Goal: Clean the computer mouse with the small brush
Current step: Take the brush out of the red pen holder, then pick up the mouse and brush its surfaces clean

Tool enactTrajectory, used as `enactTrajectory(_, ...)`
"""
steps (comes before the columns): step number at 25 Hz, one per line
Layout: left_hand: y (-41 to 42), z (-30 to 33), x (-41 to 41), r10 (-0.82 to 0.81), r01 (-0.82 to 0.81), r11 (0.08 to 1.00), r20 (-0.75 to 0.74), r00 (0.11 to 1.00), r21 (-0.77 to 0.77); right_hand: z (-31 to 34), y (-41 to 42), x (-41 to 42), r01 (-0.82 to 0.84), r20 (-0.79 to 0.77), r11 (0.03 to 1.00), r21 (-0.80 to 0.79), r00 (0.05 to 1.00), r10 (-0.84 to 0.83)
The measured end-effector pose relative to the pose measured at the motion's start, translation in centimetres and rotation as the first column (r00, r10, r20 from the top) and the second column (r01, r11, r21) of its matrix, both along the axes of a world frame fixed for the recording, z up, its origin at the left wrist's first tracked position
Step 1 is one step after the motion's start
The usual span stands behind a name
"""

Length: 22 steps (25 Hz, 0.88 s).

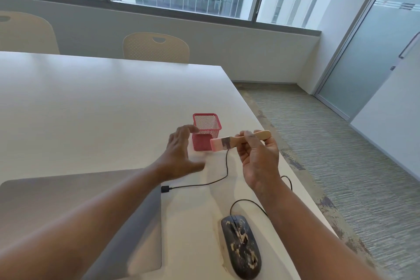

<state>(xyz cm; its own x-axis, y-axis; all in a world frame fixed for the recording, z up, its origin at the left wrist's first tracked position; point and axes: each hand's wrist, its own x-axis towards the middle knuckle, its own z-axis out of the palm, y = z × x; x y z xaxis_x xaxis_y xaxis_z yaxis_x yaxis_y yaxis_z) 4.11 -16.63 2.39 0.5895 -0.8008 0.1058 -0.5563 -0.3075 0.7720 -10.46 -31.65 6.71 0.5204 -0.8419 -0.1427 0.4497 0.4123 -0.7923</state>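
Nearest us, the dirt-speckled mouse [241, 245] lies on the white table [91, 109], long axis running away from us, cable [223, 173] snaking past the closed laptop [68, 207]. Our right hand [259, 159] pinches the brush [241, 141], bristles pointing left, before the red mesh holder [206, 130]. Our left hand [179, 154] hovers with fingers spread, holding nothing.

Closed laptop [68, 207], red mesh holder [205, 132], white table [91, 102], chairs [156, 48]
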Motion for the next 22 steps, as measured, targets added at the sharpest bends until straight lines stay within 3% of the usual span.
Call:
enactTrajectory(5, 2.3, -1.5, -8.6, -0.097, 0.094, 0.994, -0.066, 0.993, -0.059, -0.6, 1.2, -4.2, -0.010, -0.002, 1.000, -0.026, 1.000, 0.010)
enactTrajectory(9, 3.5, -2.1, -13.1, -0.123, 0.128, 0.992, -0.162, 0.979, 0.018, -1.2, 2.0, -8.4, -0.021, -0.015, 0.999, 0.039, 1.000, 0.021)
enactTrajectory(22, 5.7, -3.6, -17.9, -0.072, 0.090, 0.984, -0.118, 0.990, 0.156, -5.0, 3.1, -15.1, -0.031, -0.022, 0.984, 0.178, 0.999, 0.036)
